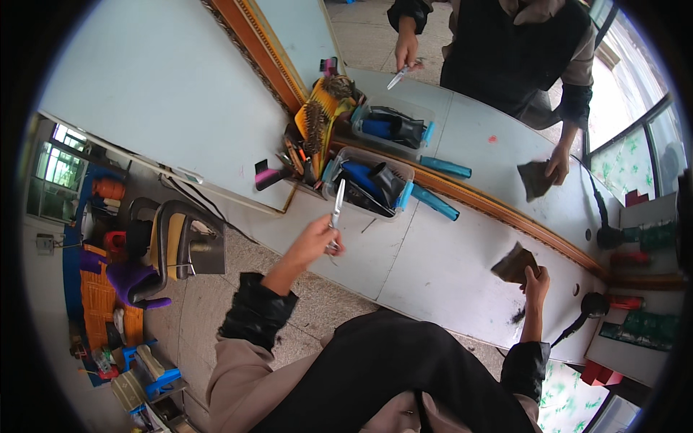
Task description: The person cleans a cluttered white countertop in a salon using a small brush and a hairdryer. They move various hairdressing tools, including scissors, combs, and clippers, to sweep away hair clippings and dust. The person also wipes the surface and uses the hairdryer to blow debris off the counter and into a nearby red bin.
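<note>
My left hand (314, 244) grips silver hairdressing scissors (338, 208) by the finger rings. Their closed-looking blades point away from me, just in front of a clear plastic box (371, 208) on the white counter (433, 260). Inside that box lie a blue hair tool (357, 176) and a black nozzle (386, 181). Over at the right, my right hand (536, 284) pinches a flat brownish-grey piece (511, 264), perhaps cloth or sponge, by its edge above the counter. A small clump of dark hair (518, 315) lies beside the right wrist.
Behind the counter a framed mirror (487, 108) reflects both hands. Brushes and a yellow comb (308, 124) stand left of the box; a teal case (436, 203) lies right of it. A black corded dryer-like tool (594, 306) sits far right. A salon chair (173, 243) stands at left.
</note>
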{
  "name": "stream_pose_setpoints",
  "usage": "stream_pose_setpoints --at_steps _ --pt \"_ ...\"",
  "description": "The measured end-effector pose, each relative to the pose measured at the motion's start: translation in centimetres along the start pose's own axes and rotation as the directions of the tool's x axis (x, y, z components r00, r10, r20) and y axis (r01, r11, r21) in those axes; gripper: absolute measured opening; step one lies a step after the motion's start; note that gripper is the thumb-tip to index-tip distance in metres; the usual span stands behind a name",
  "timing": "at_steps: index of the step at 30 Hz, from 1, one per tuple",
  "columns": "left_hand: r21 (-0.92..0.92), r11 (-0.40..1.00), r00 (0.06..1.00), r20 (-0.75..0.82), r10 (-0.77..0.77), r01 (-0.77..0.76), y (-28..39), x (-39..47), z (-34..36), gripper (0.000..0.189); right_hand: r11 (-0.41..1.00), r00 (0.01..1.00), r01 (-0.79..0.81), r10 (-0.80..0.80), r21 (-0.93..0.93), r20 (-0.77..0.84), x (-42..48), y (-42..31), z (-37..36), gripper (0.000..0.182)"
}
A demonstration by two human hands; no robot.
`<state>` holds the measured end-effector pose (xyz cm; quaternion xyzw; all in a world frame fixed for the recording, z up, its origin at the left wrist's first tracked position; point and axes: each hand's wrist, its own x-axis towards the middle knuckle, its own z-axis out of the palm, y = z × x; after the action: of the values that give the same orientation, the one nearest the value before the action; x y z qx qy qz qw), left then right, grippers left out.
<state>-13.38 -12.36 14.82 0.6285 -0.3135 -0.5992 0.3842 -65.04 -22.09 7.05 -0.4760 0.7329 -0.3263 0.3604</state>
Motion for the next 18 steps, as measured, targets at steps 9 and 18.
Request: stream_pose_setpoints --at_steps 9,18 --pt "0.966 0.257 0.865 -0.113 0.489 -0.02 6.1 3.5 -6.6 0.02 0.991 0.981 -0.02 -0.007 0.135 0.196 -4.0 0.0 5.6 0.018" --pt "0.999 0.052 0.799 -0.025 0.6 -0.008 6.2 7.8 -5.3 0.015 0.977 0.984 -0.085 0.052 0.195 0.17 -5.2 -0.4 3.1 0.018"
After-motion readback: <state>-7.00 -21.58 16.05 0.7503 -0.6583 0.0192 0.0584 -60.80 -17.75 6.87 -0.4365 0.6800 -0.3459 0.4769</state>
